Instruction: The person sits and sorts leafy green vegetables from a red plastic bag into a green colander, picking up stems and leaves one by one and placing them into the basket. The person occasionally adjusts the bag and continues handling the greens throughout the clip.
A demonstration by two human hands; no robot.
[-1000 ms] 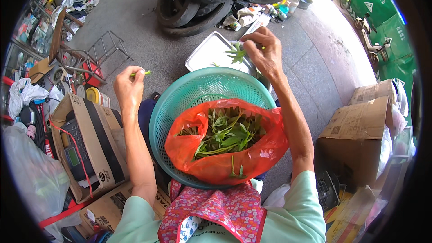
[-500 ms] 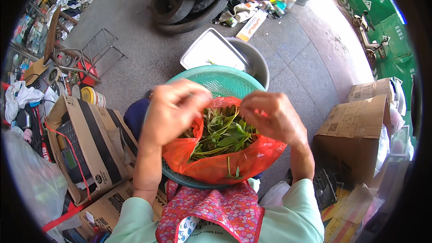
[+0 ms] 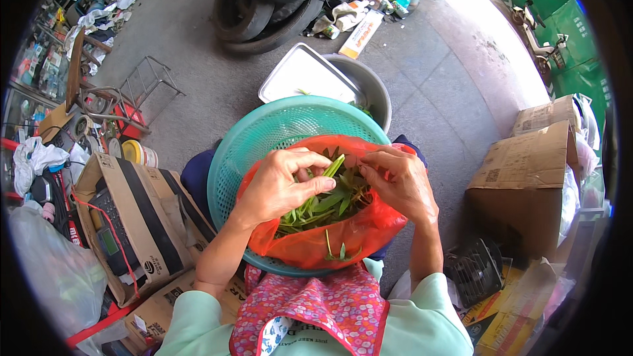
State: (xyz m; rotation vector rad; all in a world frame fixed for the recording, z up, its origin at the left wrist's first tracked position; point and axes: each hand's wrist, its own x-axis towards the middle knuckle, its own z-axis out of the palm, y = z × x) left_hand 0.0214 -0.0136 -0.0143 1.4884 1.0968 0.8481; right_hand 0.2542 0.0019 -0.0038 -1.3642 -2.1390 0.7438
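While the left hand (image 3: 287, 181) has a few green stems (image 3: 335, 165) pinched between thumb and fingers, the right hand (image 3: 401, 181) is curled in over the right side of the bag's mouth, fingertips bunched close to the thumb. Can't tell if those right fingers are gripping anything. Both hands are right above the opening of the red plastic bag (image 3: 273, 240), a small gap between them, and the leafy greens (image 3: 306, 221) are piled inside.

Bag sits in a turquoise colander (image 3: 227, 151), shoved toward the near right, so it covers the rim over there. The spare room in the colander is on the left and far sides, where you can see the perforated wall. Its near edge is up against the floral apron (image 3: 310, 310), or close to it.

Past the far rim there's a white tray (image 3: 300, 79) overlapping the left part of a metal bowl (image 3: 381, 92); the colander hides their near edges, so no idea if they touch it.

Tightest side is the left: an open carton (image 3: 151, 217) stands just beside the left forearm. More elbow room on the right, with grey paving (image 3: 438, 128) running between the colander and the cardboard boxes (image 3: 517, 171). Beyond the tray, tyres (image 3: 264, 20) mark the far edge.
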